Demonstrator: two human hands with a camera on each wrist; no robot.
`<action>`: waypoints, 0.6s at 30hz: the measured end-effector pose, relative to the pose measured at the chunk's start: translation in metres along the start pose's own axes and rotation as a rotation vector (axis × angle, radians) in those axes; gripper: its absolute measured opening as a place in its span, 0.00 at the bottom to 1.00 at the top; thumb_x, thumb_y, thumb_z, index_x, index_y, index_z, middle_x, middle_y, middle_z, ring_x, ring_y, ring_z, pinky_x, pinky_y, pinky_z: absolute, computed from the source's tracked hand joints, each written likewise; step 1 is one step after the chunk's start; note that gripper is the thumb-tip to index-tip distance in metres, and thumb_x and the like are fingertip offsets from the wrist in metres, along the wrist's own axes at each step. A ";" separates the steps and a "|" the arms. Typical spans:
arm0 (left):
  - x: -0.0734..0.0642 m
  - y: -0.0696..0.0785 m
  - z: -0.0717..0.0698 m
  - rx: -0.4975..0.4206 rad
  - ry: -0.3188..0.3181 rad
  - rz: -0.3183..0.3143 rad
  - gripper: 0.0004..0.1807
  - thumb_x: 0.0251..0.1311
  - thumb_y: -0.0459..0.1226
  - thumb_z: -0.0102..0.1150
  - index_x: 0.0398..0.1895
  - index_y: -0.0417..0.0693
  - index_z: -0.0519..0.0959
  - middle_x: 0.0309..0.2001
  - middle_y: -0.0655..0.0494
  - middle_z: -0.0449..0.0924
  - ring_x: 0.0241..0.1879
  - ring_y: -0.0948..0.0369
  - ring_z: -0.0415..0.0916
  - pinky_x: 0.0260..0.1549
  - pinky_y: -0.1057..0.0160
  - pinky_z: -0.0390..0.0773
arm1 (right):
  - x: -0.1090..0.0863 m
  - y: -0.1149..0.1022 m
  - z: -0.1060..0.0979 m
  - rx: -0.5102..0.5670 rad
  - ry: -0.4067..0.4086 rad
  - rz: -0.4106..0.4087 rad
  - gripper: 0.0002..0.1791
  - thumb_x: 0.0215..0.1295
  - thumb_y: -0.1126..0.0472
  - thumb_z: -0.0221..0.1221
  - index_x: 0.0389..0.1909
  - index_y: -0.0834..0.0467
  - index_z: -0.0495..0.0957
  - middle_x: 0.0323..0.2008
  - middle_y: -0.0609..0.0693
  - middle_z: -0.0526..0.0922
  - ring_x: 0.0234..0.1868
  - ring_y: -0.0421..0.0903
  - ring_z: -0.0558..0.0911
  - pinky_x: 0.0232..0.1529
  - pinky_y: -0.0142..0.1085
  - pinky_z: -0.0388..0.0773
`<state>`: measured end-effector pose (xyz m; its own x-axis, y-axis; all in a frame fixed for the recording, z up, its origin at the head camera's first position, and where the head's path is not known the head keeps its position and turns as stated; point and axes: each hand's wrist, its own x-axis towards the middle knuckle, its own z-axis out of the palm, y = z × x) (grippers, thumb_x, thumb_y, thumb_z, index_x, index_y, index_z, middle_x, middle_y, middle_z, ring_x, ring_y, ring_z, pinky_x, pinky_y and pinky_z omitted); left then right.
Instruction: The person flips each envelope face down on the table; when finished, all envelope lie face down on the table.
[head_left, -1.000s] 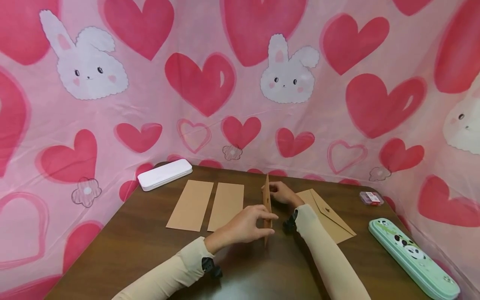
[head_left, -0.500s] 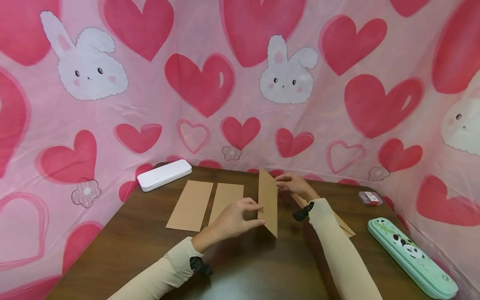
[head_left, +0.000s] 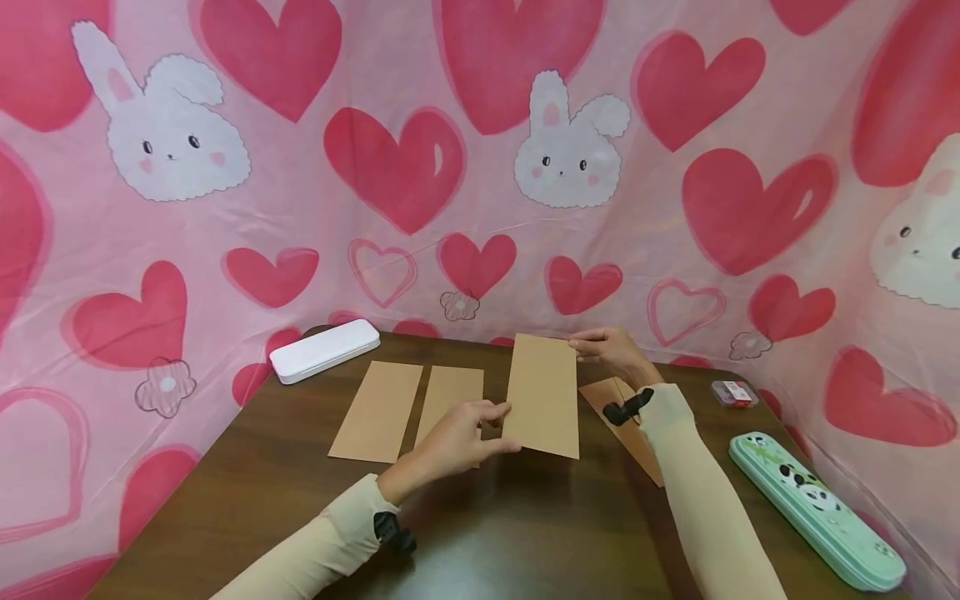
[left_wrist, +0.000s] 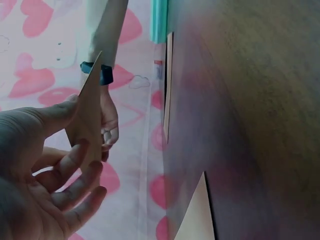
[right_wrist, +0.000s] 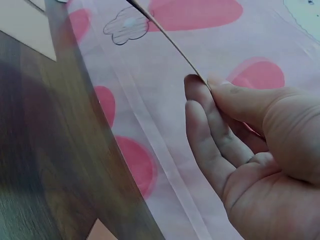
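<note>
A brown kraft envelope [head_left: 543, 396] is held up off the table, its plain face toward the head camera. My left hand [head_left: 457, 437] pinches its lower left edge between thumb and fingers. At the top right corner, my right hand [head_left: 615, 352] pinches it; the right wrist view shows thumb and forefinger meeting on the thin envelope edge [right_wrist: 172, 42]. Two plain brown pieces, which look like envelopes, lie side by side on the left: an outer one [head_left: 377, 411] and an inner one [head_left: 453, 392] partly behind my left hand. Another envelope [head_left: 641, 454] lies partly under my right forearm.
On the brown table [head_left: 480, 542], a white case [head_left: 326, 350] lies at the back left. A green panda pencil case [head_left: 817, 508] is along the right edge, with a small clear box [head_left: 733, 393] behind it. A pink heart-patterned cloth [head_left: 435, 275] hangs behind.
The held envelope has turned from edge-on to show its broad plain face. My right hand has moved right with its corner, while my left hand has shifted slightly left.
</note>
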<state>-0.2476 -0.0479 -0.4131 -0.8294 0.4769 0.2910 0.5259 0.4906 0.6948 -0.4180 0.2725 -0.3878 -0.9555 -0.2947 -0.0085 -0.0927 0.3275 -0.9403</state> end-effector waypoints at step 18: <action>0.029 -0.015 0.026 0.400 -0.270 -0.146 0.25 0.53 0.53 0.77 0.12 0.54 0.73 0.14 0.67 0.66 0.18 0.67 0.63 0.18 0.67 0.60 | 0.011 0.041 0.058 -0.623 0.007 -0.067 0.13 0.66 0.60 0.68 0.48 0.62 0.88 0.46 0.59 0.89 0.45 0.52 0.84 0.48 0.45 0.82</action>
<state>-0.2746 -0.0220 -0.4324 -0.8492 0.5280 -0.0076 0.4829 0.7824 0.3934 -0.4161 0.2303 -0.4462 -0.9437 -0.3275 0.0476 -0.2960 0.7708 -0.5641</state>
